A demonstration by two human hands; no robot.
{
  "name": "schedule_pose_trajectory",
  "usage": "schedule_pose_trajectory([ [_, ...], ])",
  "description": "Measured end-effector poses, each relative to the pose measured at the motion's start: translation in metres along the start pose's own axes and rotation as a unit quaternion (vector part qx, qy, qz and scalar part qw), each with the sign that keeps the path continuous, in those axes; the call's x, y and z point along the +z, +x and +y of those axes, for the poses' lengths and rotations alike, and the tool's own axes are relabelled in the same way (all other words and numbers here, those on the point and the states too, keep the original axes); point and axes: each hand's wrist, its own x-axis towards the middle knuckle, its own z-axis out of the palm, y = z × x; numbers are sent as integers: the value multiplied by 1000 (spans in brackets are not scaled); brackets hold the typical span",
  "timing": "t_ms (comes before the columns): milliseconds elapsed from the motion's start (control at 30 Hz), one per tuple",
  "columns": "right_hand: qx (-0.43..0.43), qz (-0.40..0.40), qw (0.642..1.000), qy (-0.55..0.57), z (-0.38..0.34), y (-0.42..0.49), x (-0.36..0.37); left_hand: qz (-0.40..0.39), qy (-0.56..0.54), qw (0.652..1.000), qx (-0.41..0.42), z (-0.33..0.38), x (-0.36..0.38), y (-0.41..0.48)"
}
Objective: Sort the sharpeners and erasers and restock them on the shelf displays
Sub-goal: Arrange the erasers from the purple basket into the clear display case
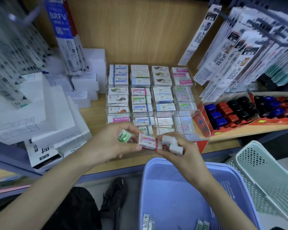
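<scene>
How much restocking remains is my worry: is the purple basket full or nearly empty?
Nearly empty, as far as shown: the purple basket has mostly bare floor, only a few packets near the frame's bottom.

Left hand, right hand gripping erasers.

Even overhead light, soft shadows, slight overall blur — edges bowed, smeared at the corners

1 purple basket and 1 green basket stand here. The shelf holds 2 red sharpener trays and 1 clear eraser case.
</scene>
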Motion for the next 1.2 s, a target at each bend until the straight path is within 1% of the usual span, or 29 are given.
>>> schedule_pose_trajectory([
  [67, -17, 1, 998, -58, 2, 6, 1, 8, 3, 1000, -4, -1, -5, 0],
  [133, -24, 16, 995, -92, 2, 20, -1, 39, -4, 999, -26, -3, -13, 1],
  [167, -30, 15, 990, -135, 3, 29, -2, 61, -8, 997, -39, -5, -19, 2],
  [233, -51, -7, 968, -246, 7, 49, -2, 86, -26, 994, -57, -8, -26, 3],
  [267, -61, -17, 956, -286, 10, 56, 0, 84, -38, 994, -64, -8, -28, 3],
  [333, -65, -25, 943, -325, 14, 66, 5, 79, -55, 993, -71, -7, -27, 2],
  [433, -67, -16, 927, -368, 16, 68, 12, 86, -90, 990, -68, -5, -26, 2],
  [500, -80, -12, 904, -420, 18, 69, 15, 95, -97, 989, -65, -6, -27, 4],
  [567, -84, -21, 871, -484, 19, 70, 19, 93, -108, 988, -64, -5, -27, 5],
  [600, -83, -20, 865, -495, 18, 70, 21, 87, -117, 987, -63, -3, -27, 5],
  [633, -80, -13, 873, -481, 17, 70, 22, 82, -123, 987, -60, -2, -26, 5],
  [667, -67, 9, 900, -431, 14, 68, 23, 78, -122, 988, -54, 0, -25, 4],
  [700, -39, 39, 936, -346, 8, 64, 23, 74, -118, 989, -47, 1, -25, 4],
  [733, -6, 64, 969, -237, 2, 58, 22, 71, -113, 990, -39, 2, -24, 3],
  [767, 29, 71, 990, -119, -5, 51, 20, 70, -109, 991, -31, 3, -24, 2],
  [800, 61, 60, 996, -20, -13, 43, 18, 68, -104, 992, -24, 4, -23, 1],
  [833, 76, 39, 995, 46, -20, 35, 16, 67, -96, 993, -16, 5, -23, 1],
  [867, 72, 15, 994, 80, -26, 27, 15, 61, -88, 994, -11, 6, -22, 1],
  [933, 36, -15, 995, 93, -32, 18, 16, 40, -77, 996, -4, 7, -18, 1],
  [1033, -5, -17, 998, 64, -31, 11, 21, 8, -51, 999, -6, 10, -10, 2],
  [1133, 20, 20, 996, 88, -24, 1, 25, 12, -64, 998, -21, 12, -4, 6],
  [1200, 36, 23, 993, 113, -23, -6, 24, 25, -88, 995, -25, 13, -3, 7],
])
